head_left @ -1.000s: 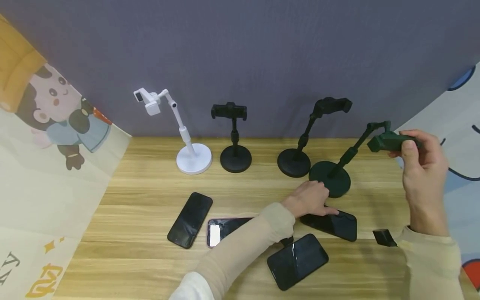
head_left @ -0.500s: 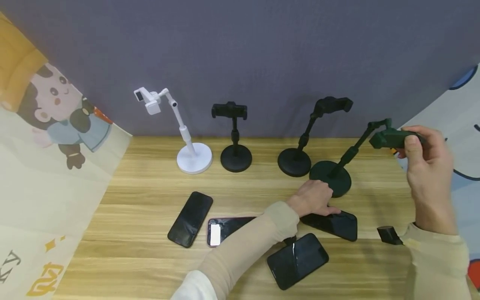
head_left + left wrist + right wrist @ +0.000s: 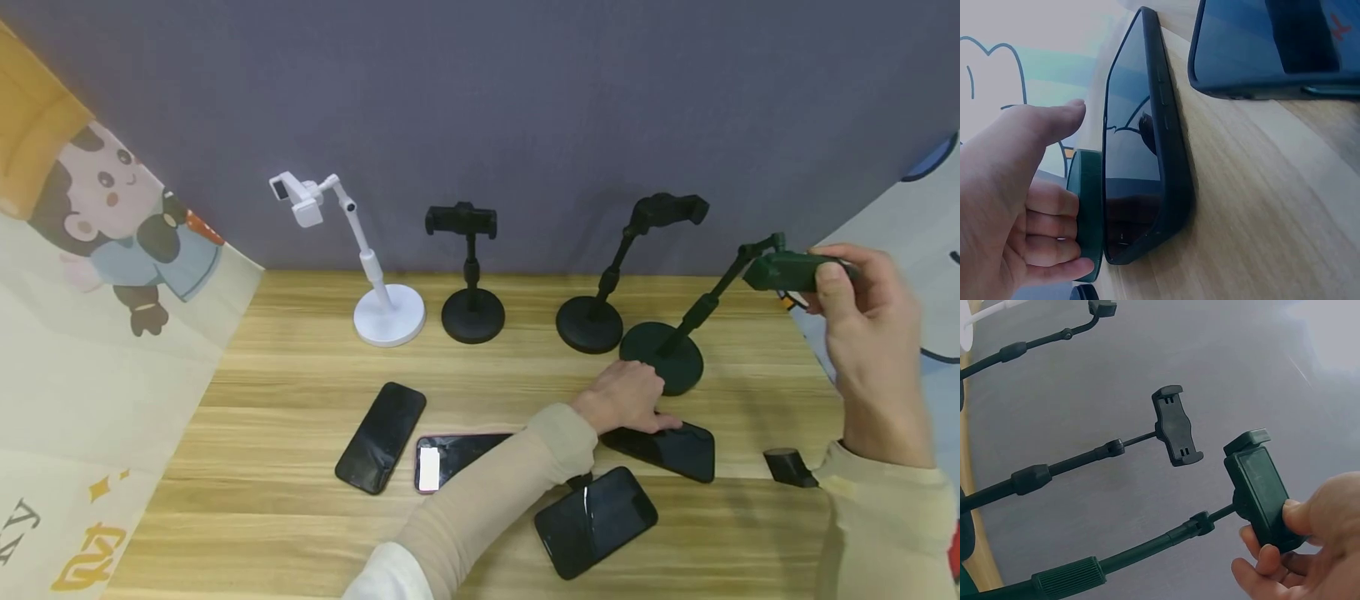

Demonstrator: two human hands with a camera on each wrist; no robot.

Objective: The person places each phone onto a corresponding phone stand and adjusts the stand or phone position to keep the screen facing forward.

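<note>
At the frame's right, your right hand [image 3: 876,337] pinches the clamp [image 3: 787,272] of the green stand [image 3: 701,310] between thumb and fingers. Right of center, your left hand [image 3: 624,394] grips that stand's round base [image 3: 681,367], fingers bent against its rim, thumb extended over a black phone [image 3: 688,454] lying on the table [image 3: 262,500].

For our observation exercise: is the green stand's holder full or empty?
Empty: the holder shows bare, nothing clamped in it; the right hand pinches one end.
</note>
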